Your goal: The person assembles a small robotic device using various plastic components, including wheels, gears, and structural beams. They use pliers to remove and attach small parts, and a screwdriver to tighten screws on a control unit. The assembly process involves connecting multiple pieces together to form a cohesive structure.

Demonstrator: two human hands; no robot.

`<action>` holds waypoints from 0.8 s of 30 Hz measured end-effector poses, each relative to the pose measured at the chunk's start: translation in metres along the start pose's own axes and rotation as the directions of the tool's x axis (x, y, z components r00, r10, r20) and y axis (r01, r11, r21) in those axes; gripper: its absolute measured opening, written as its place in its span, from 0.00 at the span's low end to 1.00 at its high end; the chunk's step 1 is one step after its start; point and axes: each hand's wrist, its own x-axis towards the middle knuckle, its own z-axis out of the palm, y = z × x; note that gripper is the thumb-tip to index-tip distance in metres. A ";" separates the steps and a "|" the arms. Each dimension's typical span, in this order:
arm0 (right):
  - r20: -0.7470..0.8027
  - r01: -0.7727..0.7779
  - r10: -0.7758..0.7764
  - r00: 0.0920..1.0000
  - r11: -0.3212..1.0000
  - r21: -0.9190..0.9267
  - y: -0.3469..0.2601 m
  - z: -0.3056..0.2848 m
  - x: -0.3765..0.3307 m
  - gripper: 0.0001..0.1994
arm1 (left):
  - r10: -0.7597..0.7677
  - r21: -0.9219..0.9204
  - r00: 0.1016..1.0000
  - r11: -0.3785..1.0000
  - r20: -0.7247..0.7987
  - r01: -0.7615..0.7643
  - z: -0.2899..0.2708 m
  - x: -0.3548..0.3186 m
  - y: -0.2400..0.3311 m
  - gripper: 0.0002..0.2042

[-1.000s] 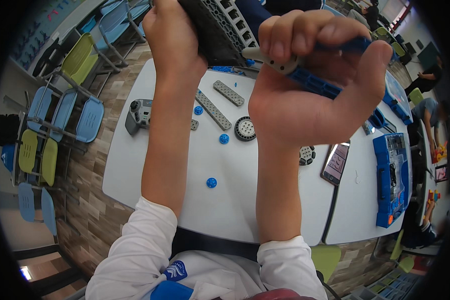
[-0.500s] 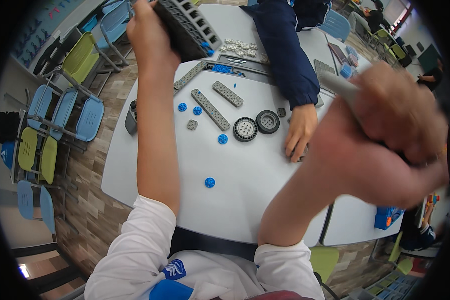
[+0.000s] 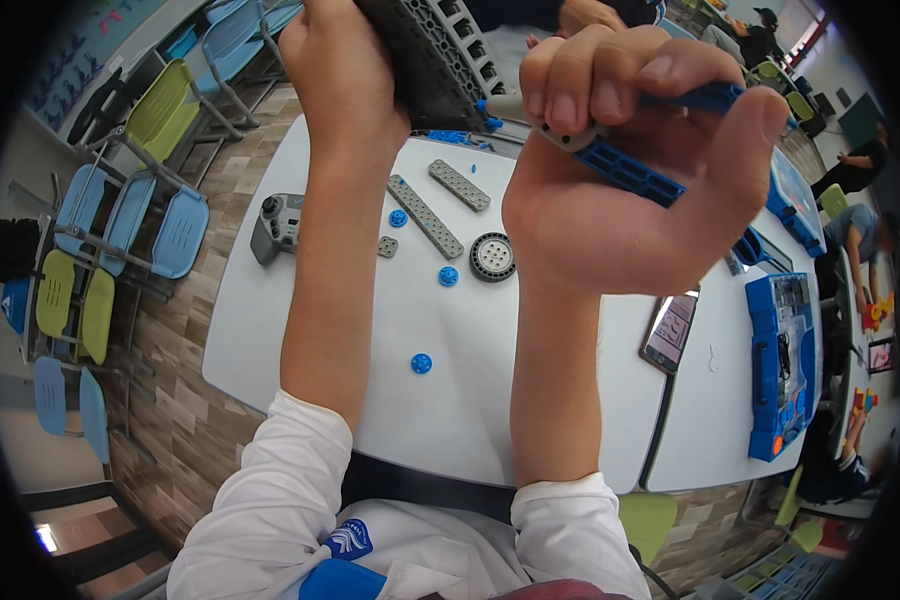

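Observation:
High over the table, my left hand (image 3: 340, 95) is closed around a dark plastic building block assembly (image 3: 425, 60) with a grey slotted side. Small blue pins (image 3: 493, 124) stick out at its lower corner. My right hand (image 3: 610, 220) holds grey-nosed pliers (image 3: 630, 175) with blue handles, its fingers curled over one handle and the thumb raised. The nose of the pliers reaches the blue pins; whether it grips one I cannot tell. Below lie grey perforated beams (image 3: 425, 218), blue round hubs (image 3: 421, 364) and a black-tyred wheel (image 3: 492, 258).
A grey game controller (image 3: 278, 225) lies at the table's left edge. To the right are a phone (image 3: 669, 330) and an open blue case (image 3: 765, 370). Another person's hand (image 3: 588, 14) shows at the far side. Folding chairs (image 3: 160, 115) stand on the left.
My right hand has swung left with the pliers, up to the assembly. My left hand has shifted slightly right with it. The other person's arm has drawn back from the table's middle.

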 end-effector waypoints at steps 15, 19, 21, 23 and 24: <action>-0.031 0.092 -0.106 0.994 0.949 -0.302 0.002 -0.001 -0.002 0.33 | -0.073 -0.046 0.997 0.996 0.002 0.073 -0.016 0.008 -0.026 0.18; 0.198 0.204 -0.144 0.970 0.921 -0.332 -0.013 0.001 0.012 0.31 | 0.013 -0.051 0.999 0.999 0.052 -0.010 -0.028 0.026 -0.041 0.13; 0.222 0.231 -0.146 0.964 0.874 -0.428 -0.031 0.002 0.016 0.28 | -0.188 -0.129 0.980 0.972 0.070 0.196 -0.035 0.034 -0.040 0.11; 0.000 0.116 -0.126 0.992 0.914 -0.389 -0.031 0.010 0.014 0.27 | -0.172 -0.201 0.985 0.966 -0.025 0.164 -0.039 0.036 -0.034 0.13; -0.170 0.029 -0.088 0.982 0.946 -0.324 -0.029 0.013 0.012 0.26 | -0.180 -0.200 0.979 0.967 -0.095 0.159 -0.037 0.038 -0.032 0.14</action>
